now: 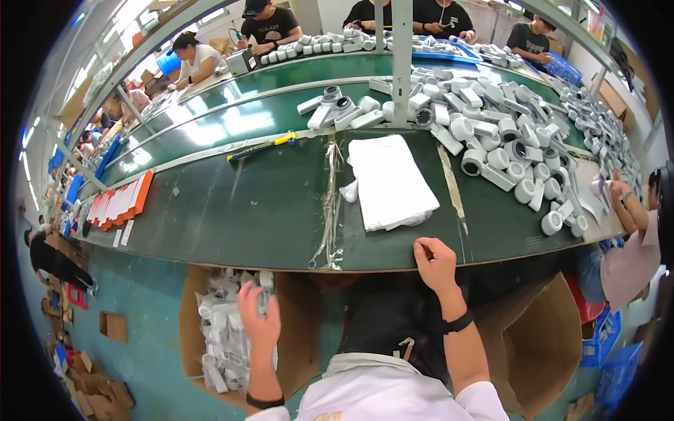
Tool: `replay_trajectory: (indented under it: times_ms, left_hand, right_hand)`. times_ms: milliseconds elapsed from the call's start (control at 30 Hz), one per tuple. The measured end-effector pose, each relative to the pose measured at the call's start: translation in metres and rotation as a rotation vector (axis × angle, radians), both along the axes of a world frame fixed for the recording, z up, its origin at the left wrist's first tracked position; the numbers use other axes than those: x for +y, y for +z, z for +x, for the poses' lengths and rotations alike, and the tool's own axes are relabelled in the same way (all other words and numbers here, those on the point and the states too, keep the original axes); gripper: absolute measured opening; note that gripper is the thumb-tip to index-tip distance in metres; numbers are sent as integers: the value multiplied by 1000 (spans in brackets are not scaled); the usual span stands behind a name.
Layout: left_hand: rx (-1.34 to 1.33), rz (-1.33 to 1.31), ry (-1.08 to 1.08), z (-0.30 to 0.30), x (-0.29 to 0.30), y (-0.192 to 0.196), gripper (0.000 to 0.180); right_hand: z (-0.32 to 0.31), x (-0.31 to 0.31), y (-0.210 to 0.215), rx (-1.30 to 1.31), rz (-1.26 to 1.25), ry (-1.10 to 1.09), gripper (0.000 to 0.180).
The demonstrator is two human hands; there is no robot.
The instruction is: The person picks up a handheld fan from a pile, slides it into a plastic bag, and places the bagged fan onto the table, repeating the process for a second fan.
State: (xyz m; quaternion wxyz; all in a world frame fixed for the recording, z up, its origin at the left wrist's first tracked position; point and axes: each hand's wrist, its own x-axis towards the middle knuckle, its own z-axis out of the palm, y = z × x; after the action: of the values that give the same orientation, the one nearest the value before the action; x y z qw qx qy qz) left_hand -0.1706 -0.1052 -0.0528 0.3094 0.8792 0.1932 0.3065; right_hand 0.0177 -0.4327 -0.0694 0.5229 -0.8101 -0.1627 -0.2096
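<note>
My left hand (260,316) is above a cardboard box (298,337) at the lower left, its fingers apart and slightly blurred. Beneath it, filling much of that box, lie white handheld devices in clear bags (223,337); I make out no device in the fingers. My right hand (437,263) rests at the table's front edge with the fingers curled in, and nothing shows in it. Just beyond it on the dark green table lies a stack of white plastic bags (393,182). A large heap of white and grey devices with round heads (491,126) spreads to the right.
Orange-and-white flat cartons (123,202) lie at the table's left end. A yellow-and-black tool (261,147) sits near the conveyor (203,112). A metal post (401,63) rises ahead. Another open cardboard box (540,344) stands lower right. Co-workers sit across and at the right.
</note>
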Motion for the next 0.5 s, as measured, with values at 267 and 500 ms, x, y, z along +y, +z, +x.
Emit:
replay_trajectory:
  times_ms: [267,500]
  left_hand:
    - [-109,24,-76,77,-34,-5,29]
    - [-165,22,-24,85,-26,13,25]
  right_hand:
    - [3,-6,-1,77,-4,-16,10]
    - [2,-4,0,27,-25,16,10]
